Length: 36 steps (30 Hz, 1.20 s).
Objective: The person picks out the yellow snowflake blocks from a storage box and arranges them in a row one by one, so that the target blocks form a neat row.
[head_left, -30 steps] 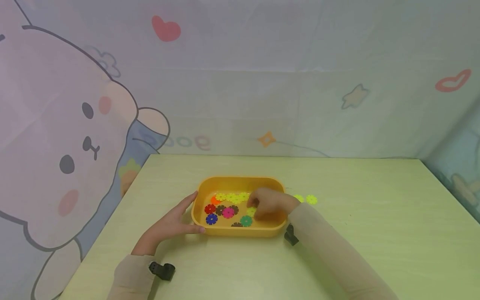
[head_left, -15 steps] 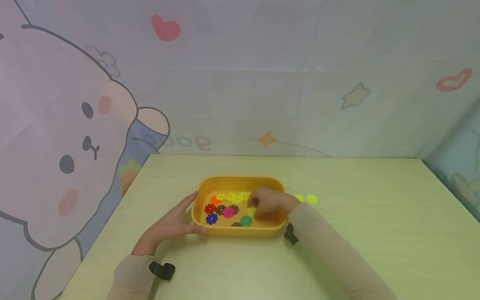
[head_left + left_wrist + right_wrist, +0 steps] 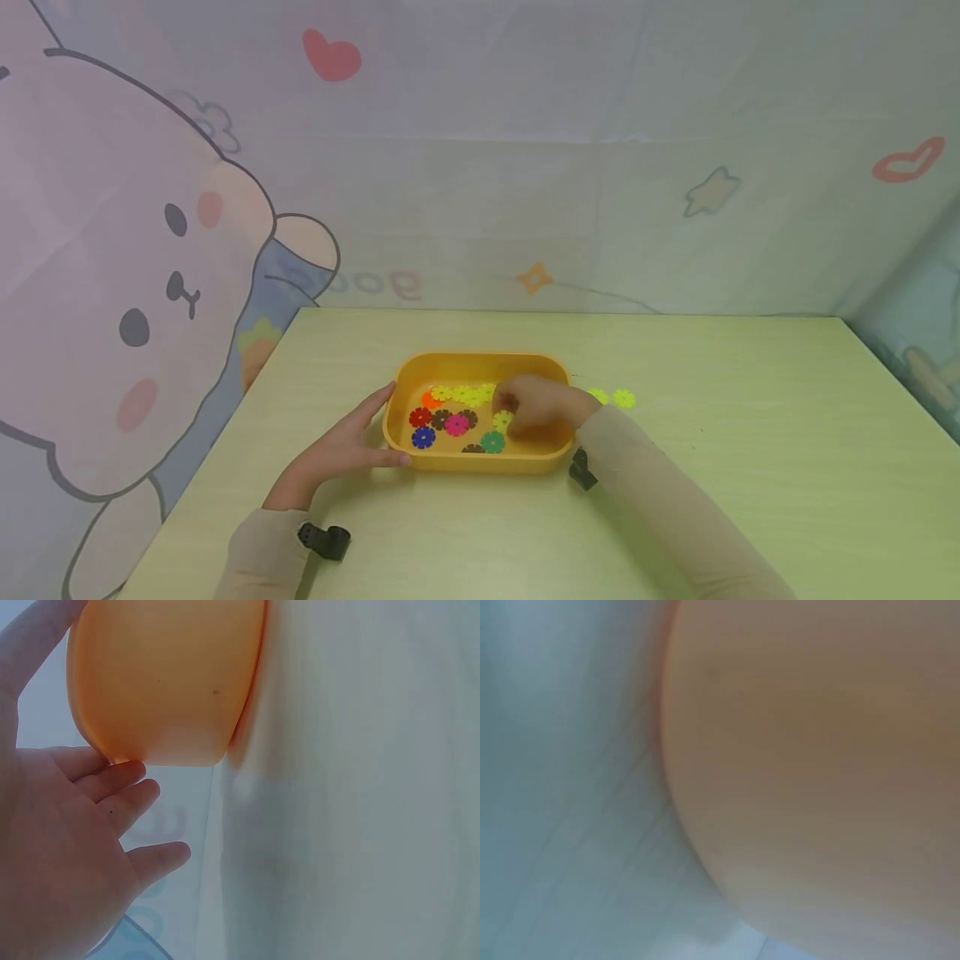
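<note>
A yellow plastic tray (image 3: 480, 464) stands on the table, holding several flower-shaped plastic discs. My left hand (image 3: 347, 446) grips its left end, thumb at the front rim and fingers toward the back. In the left wrist view, two fingertips meet the orange-looking rim of the tray (image 3: 172, 697), while the other fingers spread free. My right hand (image 3: 536, 404) reaches over the right end into the tray, fingers bent downward. A yellow disc (image 3: 502, 422) shows beside its thumb and index finger; the fingertips are partly hidden, so I cannot tell whether they pinch it.
Inside the tray are yellow discs (image 3: 465, 394), a red disc (image 3: 420, 417), a blue disc (image 3: 423, 437), a pink disc (image 3: 457, 425) and a green disc (image 3: 492, 442). Two yellow discs (image 3: 623, 399) lie on the table (image 3: 750, 433) right of it. A printed cloth (image 3: 480, 167) hangs behind.
My right hand has shifted very slightly left inside the tray. The left hand, the tray and the discs look the same as before.
</note>
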Motion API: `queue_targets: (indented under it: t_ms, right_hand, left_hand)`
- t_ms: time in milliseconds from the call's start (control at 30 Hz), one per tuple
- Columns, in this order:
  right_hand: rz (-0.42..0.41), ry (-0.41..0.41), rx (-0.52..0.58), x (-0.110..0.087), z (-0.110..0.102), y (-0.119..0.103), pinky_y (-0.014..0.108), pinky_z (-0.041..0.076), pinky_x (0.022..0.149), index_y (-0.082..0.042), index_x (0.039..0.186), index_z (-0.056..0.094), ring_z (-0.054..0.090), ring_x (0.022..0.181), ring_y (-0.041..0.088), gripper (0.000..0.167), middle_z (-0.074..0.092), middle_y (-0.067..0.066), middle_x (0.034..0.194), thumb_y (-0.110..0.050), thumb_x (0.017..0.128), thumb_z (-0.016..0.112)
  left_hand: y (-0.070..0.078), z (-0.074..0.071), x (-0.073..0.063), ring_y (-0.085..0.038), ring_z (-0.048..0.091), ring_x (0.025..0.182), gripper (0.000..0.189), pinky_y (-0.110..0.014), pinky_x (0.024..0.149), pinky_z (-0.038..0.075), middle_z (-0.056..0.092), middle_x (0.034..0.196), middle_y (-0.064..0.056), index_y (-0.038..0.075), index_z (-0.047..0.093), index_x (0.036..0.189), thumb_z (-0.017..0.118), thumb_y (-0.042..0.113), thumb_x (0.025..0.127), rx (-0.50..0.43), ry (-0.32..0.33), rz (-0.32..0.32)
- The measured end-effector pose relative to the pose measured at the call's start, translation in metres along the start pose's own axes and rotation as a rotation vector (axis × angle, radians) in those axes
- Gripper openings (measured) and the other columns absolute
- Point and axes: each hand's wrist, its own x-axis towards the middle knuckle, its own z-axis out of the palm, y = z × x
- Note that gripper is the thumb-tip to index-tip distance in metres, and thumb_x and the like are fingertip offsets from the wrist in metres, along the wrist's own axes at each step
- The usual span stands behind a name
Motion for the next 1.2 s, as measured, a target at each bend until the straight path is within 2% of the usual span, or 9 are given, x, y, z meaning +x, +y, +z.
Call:
queue_targets:
  t_ms: [567,800,967,1200]
  right_hand:
    - [-0.022,-0.022,-0.006,-0.001,-0.001,-0.002,0.029,0.046,0.077,-0.01,0.106,0.068,0.049,0.085,0.017,0.034,0.061,-0.002,0.094,0.001,0.074,0.069]
    - [-0.007,-0.01,0.0,-0.003,0.0,-0.002,0.032,0.048,0.08,-0.009,0.109,0.068,0.051,0.087,0.019,0.035,0.062,-0.002,0.099,0.0,0.075,0.069]
    - [-0.014,0.032,-0.007,-0.006,-0.002,-0.003,0.033,0.05,0.085,-0.008,0.115,0.067,0.055,0.092,0.018,0.038,0.065,0.0,0.108,-0.005,0.077,0.069]
    - [-0.098,0.145,0.018,-0.017,-0.017,-0.001,0.03,0.05,0.083,-0.004,0.115,0.065,0.055,0.09,0.017,0.036,0.065,0.004,0.107,-0.012,0.081,0.073]
  left_hand:
    - [-0.001,-0.001,0.0,-0.043,0.011,0.145,0.109,-0.067,0.111,0.015,0.016,0.16,-0.017,0.01,0.017,0.155,0.083,0.039,0.073,0.0,-0.005,-0.005]
    - [-0.002,0.0,0.001,-0.044,0.013,0.145,0.11,-0.067,0.111,0.017,0.017,0.159,-0.018,0.008,0.017,0.155,0.083,0.04,0.073,0.014,0.003,-0.002]
    - [-0.001,0.0,0.0,-0.044,0.013,0.145,0.112,-0.066,0.111,0.017,0.016,0.159,-0.019,0.007,0.016,0.154,0.084,0.041,0.072,0.014,0.002,-0.002]
    - [-0.002,0.0,0.0,-0.044,0.012,0.145,0.112,-0.066,0.112,0.016,0.016,0.159,-0.019,0.007,0.016,0.155,0.084,0.04,0.072,0.014,0.001,0.003]
